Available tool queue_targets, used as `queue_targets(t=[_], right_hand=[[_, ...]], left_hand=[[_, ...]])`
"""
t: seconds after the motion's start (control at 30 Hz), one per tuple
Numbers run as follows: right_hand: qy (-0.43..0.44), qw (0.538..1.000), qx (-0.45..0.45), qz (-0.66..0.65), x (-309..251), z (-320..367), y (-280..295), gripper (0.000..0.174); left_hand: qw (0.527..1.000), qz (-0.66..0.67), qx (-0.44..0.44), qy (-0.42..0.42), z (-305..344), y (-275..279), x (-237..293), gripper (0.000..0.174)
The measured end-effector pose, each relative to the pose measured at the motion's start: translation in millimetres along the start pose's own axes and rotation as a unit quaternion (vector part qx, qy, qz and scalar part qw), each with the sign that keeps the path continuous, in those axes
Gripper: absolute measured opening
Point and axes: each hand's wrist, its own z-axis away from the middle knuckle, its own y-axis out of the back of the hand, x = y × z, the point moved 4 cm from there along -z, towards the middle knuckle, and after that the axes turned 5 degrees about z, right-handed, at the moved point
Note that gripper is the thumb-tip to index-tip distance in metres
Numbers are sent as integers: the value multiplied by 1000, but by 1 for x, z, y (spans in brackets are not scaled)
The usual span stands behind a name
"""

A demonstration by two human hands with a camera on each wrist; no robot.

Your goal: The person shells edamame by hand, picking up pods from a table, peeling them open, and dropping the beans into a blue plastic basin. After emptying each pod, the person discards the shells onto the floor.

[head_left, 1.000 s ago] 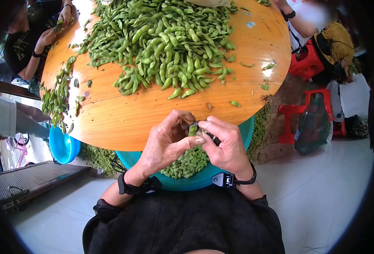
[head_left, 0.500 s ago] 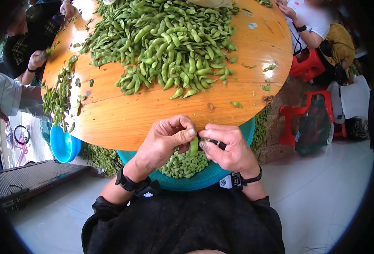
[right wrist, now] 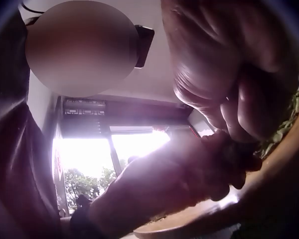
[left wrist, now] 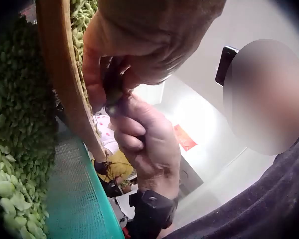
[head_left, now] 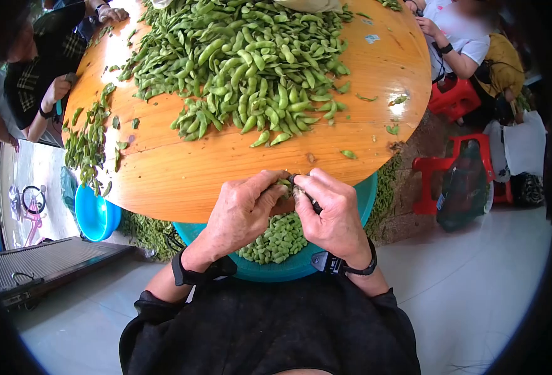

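Left hand [head_left: 241, 214] and right hand [head_left: 333, 217] grip one pod [head_left: 286, 185] tight, mid-frame. Beans [head_left: 280, 237] already fill the basin [head_left: 269, 272] below; a big pod pile [head_left: 244, 62] waits at the top.

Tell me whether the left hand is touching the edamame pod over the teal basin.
Touching. The head view shows the left hand pinching the edamame pod at its fingertips, with no gap; the right hand grips a dark tool beside it.

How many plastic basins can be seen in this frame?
2. A teal basin holding shelled beans sits under the near edge of the wooden table; a blue basin is below the table's left edge. Others may be hidden under the table.
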Motion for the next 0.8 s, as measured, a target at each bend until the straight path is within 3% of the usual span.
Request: queue_targets(t=[0.07,0.13,0.17,0.23,0.37,0.4,0.53,0.6,0.63,0.73,0.8], right_hand=[[-3,1000,6,7,0,-1,1,17],[-5,1000,12,13,-1,-1,-2,16],[4,998,49,36,-2,0,-5,18],[15,994,86,58,-7,3,-12,20],[22,987,122,106,-16,6,-24,24],[23,983,122,132,-19,6,-25,24],[35,976,146,155,-23,4,-26,26],[50,973,152,164,-24,2,-26,26],[62,970,158,174,-25,2,-26,27],[53,977,162,128,-19,2,-24,26],[43,980,153,120,-15,2,-20,25]], left_hand=[[1000,-22,-9,-14,-1,2,1,21],[988,114,-44,92,-1,0,-3,25],[988,114,-44,91,-1,-2,-4,25],[926,339,4,163,1,-11,-10,29],[860,479,74,163,2,-22,-19,32],[841,498,108,178,0,-26,-13,35],[826,524,101,180,-2,-34,-13,33],[911,382,131,81,0,-36,-9,27],[912,381,131,80,1,-36,-12,27],[892,436,100,61,2,-35,-22,19],[811,565,54,141,4,-37,-31,15]])
